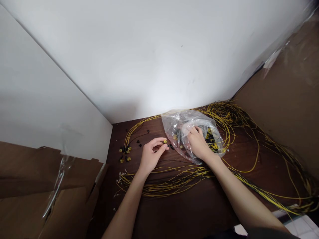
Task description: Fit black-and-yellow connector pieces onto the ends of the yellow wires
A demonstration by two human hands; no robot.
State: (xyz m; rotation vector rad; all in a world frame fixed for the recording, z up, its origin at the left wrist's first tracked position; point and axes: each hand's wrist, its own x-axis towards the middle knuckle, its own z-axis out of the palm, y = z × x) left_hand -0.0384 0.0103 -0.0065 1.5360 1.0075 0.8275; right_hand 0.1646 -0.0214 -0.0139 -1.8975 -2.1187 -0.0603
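One yellow piece sits pinched between the left hand's thumb and fingers; the right hand reaches into the clear plastic bag, its fingers bent, their grip impossible to tell.

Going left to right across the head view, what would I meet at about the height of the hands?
Torn cardboard → cluster of yellow connectors → left hand → small yellow piece at its fingertips → right hand at the clear plastic bag → tangled yellow and black wires → brown panel.
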